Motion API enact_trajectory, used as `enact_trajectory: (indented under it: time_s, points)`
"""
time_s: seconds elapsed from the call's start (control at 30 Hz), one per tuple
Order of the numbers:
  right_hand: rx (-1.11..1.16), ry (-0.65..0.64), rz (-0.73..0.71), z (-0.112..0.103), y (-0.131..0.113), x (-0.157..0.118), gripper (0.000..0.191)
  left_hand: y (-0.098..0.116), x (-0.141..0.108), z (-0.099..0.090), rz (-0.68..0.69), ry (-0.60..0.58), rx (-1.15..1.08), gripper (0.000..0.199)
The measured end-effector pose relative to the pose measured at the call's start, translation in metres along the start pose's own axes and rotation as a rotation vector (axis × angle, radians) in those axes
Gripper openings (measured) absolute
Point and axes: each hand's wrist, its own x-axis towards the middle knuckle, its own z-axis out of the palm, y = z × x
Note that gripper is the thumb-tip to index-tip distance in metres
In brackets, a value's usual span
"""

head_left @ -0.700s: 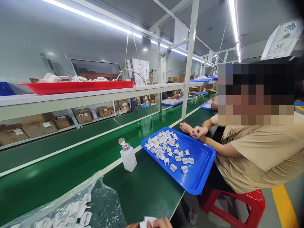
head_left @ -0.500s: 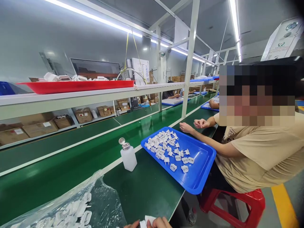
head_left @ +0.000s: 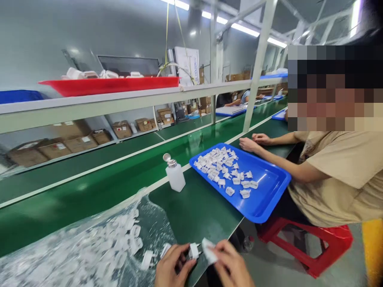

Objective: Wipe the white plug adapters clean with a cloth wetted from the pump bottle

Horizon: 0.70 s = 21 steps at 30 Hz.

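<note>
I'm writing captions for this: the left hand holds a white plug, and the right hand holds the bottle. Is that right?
Not quite: the right hand holds a white wipe, not the bottle, as the head view shows. The left hand does hold a white plug.

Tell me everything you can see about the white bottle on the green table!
The bottle has a whitish, slightly cloudy body that looks like plastic, with flat sides and corners. On top is a shiny, silvery collar that looks like metal, and its round lid is tipped up. It stands upright on the green table, beside the blue tray but apart from it. Only the table seems to touch it. I can't tell what's inside.
</note>
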Motion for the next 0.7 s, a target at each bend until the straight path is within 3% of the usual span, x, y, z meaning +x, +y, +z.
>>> enact_trajectory:
  time_s: [0.07, 0.23, 0.33, 0.47, 0.6, 0.7]
  points:
    - [0.022, 0.070, 0.114, -0.007, 0.000, -0.001, 0.028, 0.008, -0.002, -0.003, -0.053, -0.079, 0.025, 0.026]
    - [0.093, -0.168, -0.126, 0.000, -0.013, 0.008, 0.039, 0.017, -0.004, -0.007, -0.081, -0.147, 0.042, 0.018]
    - [0.094, -0.245, -0.141, 0.001, -0.019, 0.020, 0.045, 0.019, -0.004, -0.007, -0.064, -0.142, 0.017, 0.016]
    - [0.041, -0.281, -0.150, 0.001, -0.019, 0.028, 0.036, 0.020, -0.002, -0.005, -0.098, -0.115, -0.007, 0.015]
    - [-0.023, -0.298, -0.278, 0.000, -0.013, 0.016, 0.033, 0.019, -0.002, -0.004, -0.129, -0.081, -0.014, 0.016]
    - [-0.062, -0.318, -0.346, -0.013, -0.010, 0.005, 0.036, 0.018, -0.003, -0.003, -0.141, -0.063, -0.037, 0.014]
